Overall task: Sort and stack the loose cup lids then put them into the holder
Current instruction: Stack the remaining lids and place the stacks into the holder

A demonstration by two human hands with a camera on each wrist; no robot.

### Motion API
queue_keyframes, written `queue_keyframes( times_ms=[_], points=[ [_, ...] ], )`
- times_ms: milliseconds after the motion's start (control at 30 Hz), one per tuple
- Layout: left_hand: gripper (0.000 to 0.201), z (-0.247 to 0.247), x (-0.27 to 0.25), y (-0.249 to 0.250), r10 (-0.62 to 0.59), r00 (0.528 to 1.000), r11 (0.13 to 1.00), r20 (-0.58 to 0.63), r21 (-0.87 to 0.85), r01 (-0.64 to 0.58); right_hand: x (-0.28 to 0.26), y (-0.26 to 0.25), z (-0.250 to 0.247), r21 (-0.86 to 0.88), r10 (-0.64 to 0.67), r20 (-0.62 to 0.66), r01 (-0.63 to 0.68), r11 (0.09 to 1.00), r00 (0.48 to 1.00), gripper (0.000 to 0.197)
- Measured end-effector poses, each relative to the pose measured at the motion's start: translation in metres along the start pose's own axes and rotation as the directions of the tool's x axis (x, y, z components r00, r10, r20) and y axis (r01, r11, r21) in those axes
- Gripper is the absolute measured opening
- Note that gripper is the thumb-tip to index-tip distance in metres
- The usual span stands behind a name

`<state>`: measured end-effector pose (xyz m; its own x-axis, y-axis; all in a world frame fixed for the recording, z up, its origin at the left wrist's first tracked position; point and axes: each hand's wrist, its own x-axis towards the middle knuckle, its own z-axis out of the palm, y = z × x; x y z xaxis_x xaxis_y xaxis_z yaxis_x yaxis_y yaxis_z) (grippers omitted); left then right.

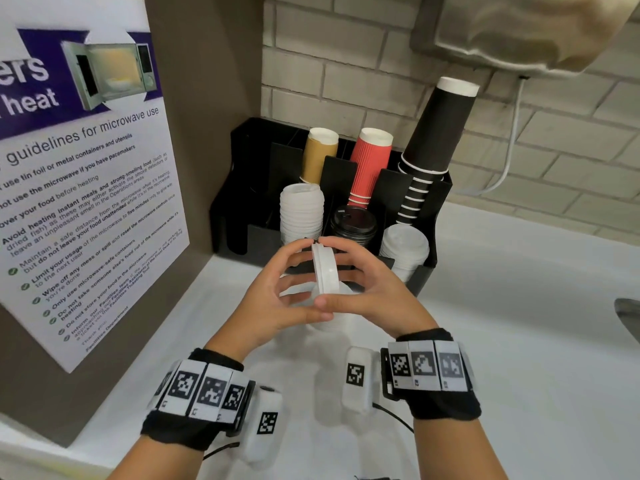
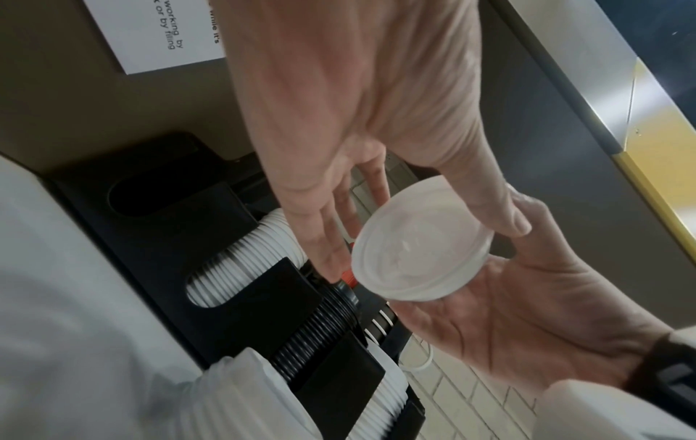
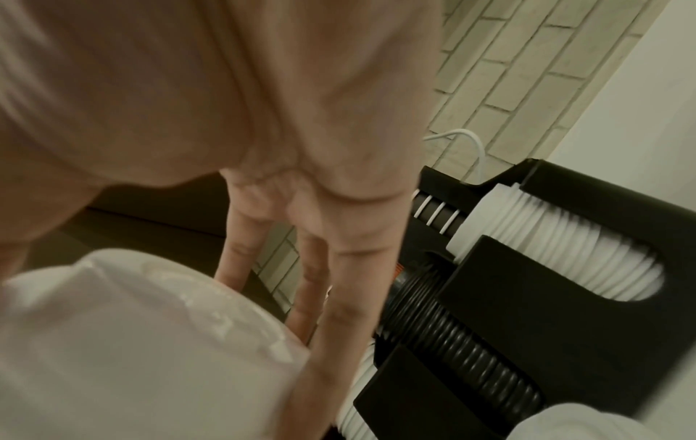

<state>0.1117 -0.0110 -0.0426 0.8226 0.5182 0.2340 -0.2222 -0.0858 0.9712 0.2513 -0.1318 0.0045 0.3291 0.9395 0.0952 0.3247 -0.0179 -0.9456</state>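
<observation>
A few stacked white lids point(image 1: 325, 268) stand on edge between my hands, just in front of the black holder point(image 1: 239, 188). My left hand point(image 1: 296, 278) curls round the stack from the left, and my right hand point(image 1: 349, 275) curls round it from the right. Both thumbs meet under the stack. The left wrist view shows the white lids point(image 2: 418, 256) face-on, with the right palm point(image 2: 519, 321) behind them. The holder's front row has a tall white lid stack point(image 1: 301, 213), black lids point(image 1: 353, 223) and a shorter white lid stack point(image 1: 403, 247). Something white and blurred lies on the counter under my hands.
Tan cups point(image 1: 318, 154), red cups point(image 1: 370, 164) and black cups point(image 1: 436, 140) fill the holder's back row. A microwave poster point(image 1: 86, 188) covers the left wall. A white cable point(image 1: 512, 157) hangs on the brick wall. The white counter point(image 1: 519, 323) stretches right.
</observation>
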Motion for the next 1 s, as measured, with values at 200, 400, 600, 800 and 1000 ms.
queue_keyframes(
  times_ms=[200,400,600,800,1000],
  points=[
    [0.072,-0.01,-0.001,0.002,-0.011,0.992,1.0,-0.125,0.007,0.012,0.011,-0.008,-0.052,-0.118,-0.085,-0.296,0.051,0.992,0.951,0.067],
    [0.039,-0.025,-0.004,0.0,0.003,0.963,0.997,-0.27,0.08,0.02,0.043,0.005,-0.128,-0.496,0.014,-0.421,-0.243,0.833,0.907,0.073],
    [0.036,-0.027,-0.006,-0.004,-0.006,0.963,0.993,-0.268,0.112,0.038,0.065,0.025,-0.133,-0.705,0.22,-0.317,-0.385,0.596,0.922,0.082],
    [0.035,-0.028,-0.008,-0.006,-0.022,0.962,0.99,-0.274,0.13,0.059,0.068,0.031,-0.128,-0.784,0.271,-0.324,-0.417,0.459,0.907,0.086],
    [0.035,-0.027,-0.008,-0.005,-0.037,0.962,0.989,-0.269,0.129,0.074,0.066,0.033,-0.125,-0.839,0.301,-0.279,-0.384,0.386,0.912,0.086]
  ],
)
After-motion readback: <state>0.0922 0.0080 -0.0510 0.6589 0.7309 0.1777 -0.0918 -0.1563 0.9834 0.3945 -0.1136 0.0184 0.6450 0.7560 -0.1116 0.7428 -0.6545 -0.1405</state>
